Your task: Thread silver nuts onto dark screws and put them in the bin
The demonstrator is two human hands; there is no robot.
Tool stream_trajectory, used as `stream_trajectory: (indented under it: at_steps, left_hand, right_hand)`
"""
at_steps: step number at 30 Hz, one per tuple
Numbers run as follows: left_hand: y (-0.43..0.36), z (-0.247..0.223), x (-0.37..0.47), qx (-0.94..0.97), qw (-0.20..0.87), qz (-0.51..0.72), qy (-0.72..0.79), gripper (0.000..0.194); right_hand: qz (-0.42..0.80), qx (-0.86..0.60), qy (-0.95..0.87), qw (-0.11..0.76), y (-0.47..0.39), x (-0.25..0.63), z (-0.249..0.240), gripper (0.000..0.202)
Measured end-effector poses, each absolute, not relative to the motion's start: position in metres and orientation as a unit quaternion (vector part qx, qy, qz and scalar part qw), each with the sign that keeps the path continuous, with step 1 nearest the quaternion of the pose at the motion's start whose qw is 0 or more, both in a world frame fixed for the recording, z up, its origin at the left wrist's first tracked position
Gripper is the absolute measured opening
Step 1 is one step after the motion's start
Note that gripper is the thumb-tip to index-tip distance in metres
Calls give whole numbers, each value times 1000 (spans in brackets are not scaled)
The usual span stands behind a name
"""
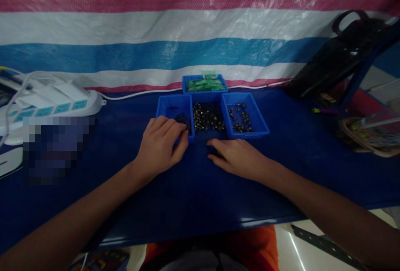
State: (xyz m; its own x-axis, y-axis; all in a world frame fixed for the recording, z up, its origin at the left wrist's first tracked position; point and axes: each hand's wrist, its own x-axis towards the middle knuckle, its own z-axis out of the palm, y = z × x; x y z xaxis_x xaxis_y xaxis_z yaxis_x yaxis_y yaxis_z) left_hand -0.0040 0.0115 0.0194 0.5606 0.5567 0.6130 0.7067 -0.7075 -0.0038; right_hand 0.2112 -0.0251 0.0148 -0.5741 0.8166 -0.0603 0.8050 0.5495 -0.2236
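Observation:
Over the front of the left blue bin (159, 106), which holds thin dark pieces (182, 118), is my left hand (163, 142). Its fingers are bent and close together near the pieces; whether they hold one is too small to tell. My right hand (236, 156) rests low over the table in front of the right blue bin (261, 123), its thumb and forefinger apart with nothing visible between them. Small metal parts (243, 126) lie in that bin. Between the two bins sits a heap of small dark metal parts (208, 117).
Behind the heap stands a blue bin (204, 94) with green packets (206, 83). A white power strip (62, 104) is at the left on the blue table (193, 200). At the right are a black bottle (331, 63), a purple pen (326, 111) and a basket (368, 146).

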Motion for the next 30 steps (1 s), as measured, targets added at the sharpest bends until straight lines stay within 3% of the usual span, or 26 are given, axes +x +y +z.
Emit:
stream_trajectory:
  at_steps: [3,7,11,16,22,27,30]
  left_hand:
    - [21,21,-6,-850,146,-235,-448,15]
    - [24,21,-8,-837,174,-242,-459,17]
    - [17,22,-8,-898,186,-266,-296,10]
    - [0,12,2,-950,108,-288,-58,10]
    - [-4,7,6,-946,-27,-321,25,58]
    - [-1,5,8,-976,56,-205,-52,32]
    - [1,-2,11,-981,71,-156,-93,31]
  right_hand:
    - [105,-495,-862,22,-24,208,12,42]
    - [85,-532,-842,6,-23,201,11,57]
    - [70,-554,-830,-11,-21,197,10,63]
    - [71,-558,-826,-14,-20,196,10,56]
    - [69,-560,-825,-13,-19,196,11,60]
    - [70,-546,-835,3,-22,197,11,45]
    - [78,-548,-833,13,-23,197,11,39]
